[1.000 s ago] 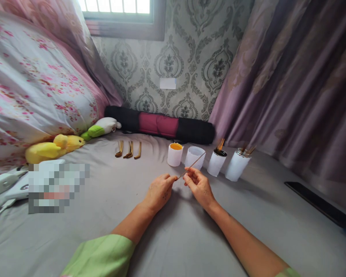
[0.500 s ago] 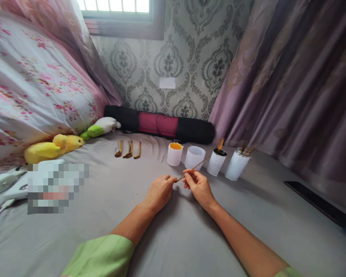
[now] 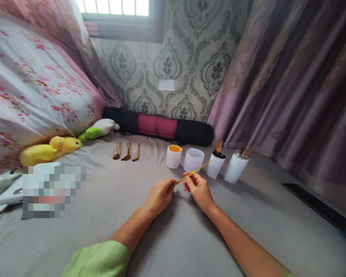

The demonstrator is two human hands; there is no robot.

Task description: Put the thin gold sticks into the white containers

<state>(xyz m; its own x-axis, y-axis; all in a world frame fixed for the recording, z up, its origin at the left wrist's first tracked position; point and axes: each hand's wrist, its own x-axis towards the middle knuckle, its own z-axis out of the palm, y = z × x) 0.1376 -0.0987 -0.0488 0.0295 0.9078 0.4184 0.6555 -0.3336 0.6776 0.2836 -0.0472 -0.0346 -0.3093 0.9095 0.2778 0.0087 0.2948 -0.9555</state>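
A thin yellowish-brown wooden stick slants up to the right between my hands. My left hand is closed around its lower end, hiding the tip. My right hand pinches it near the middle, thumb and fingers together. The stick's far end points toward the white-wrapped cups. The leftmost cup has an orange inside; beside it is a wider, whitish cup. A third cup with a dark inside holds several sticks, and so does the rightmost cup.
Bent brown sticks lie in small groups on the grey sheet. A black and maroon roll lies along the wall. Plush toys and white devices sit at left. A long black object lies at right.
The stick has turned in my fingers and shows a yellower side, its far end reaching further toward the dark cup. My hands have stayed nearly in place; the view has shifted slightly.
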